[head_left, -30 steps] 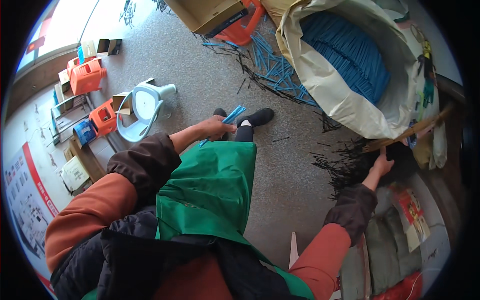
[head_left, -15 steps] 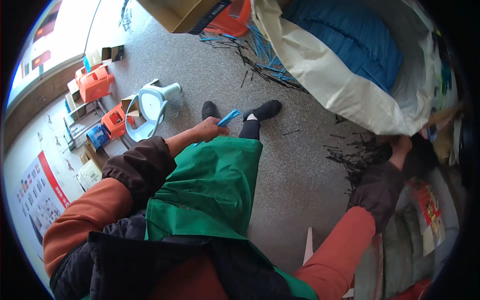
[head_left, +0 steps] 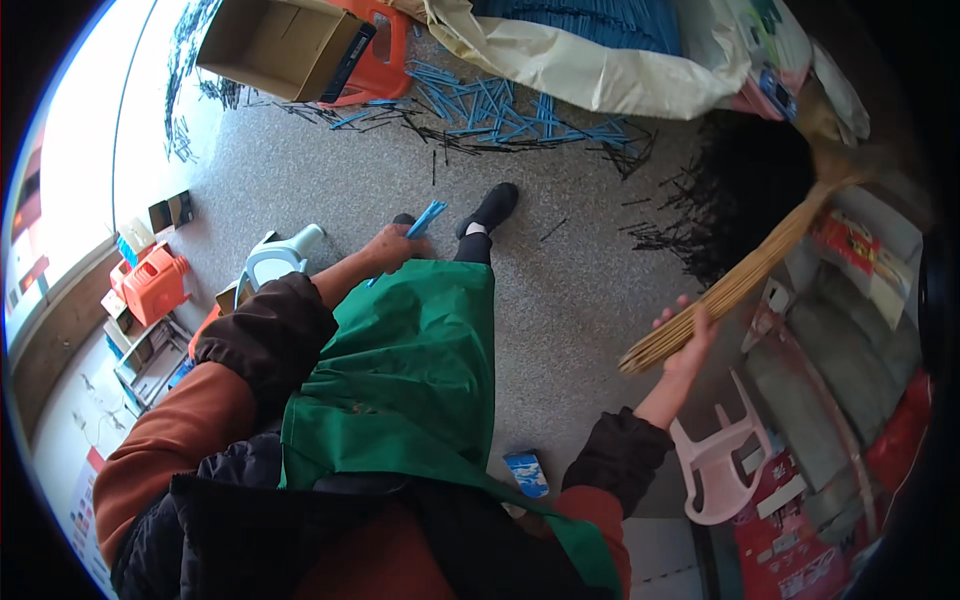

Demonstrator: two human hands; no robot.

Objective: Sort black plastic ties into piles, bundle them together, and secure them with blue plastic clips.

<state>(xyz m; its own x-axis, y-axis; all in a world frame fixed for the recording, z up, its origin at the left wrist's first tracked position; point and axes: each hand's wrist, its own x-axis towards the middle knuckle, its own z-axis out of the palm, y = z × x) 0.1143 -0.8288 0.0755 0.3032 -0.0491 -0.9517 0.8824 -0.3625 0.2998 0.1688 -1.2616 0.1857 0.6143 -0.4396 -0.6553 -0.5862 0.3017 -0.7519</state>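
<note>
My left hand (head_left: pixel 390 249) is closed around a small bunch of thin blue strips (head_left: pixel 428 217), held above the green apron (head_left: pixel 400 370) on my lap. Out to the right, my right hand (head_left: pixel 686 352) grips a straw broom (head_left: pixel 745 274) by its handle, a bundle of thin tan stalks. The handle's cut end points toward me, and the flared end reaches up to the far right, partly in shadow. Beyond the broom lies a big dark heap of black strips (head_left: pixel 745 190) on the floor.
Blue strips (head_left: pixel 490 105) and black ones lie scattered at the far side, below a large white sack (head_left: pixel 600 80). A cardboard box (head_left: pixel 275 45) rests by an orange stool (head_left: pixel 385 50). Left stands a pale blue chair (head_left: pixel 275 263); a pink stool (head_left: pixel 725 465) is at lower right.
My right hand has come back from beside the sack, bringing the broom toward me. My left hand keeps its blue strips. The view has shifted, so the pink stool shows more fully.
</note>
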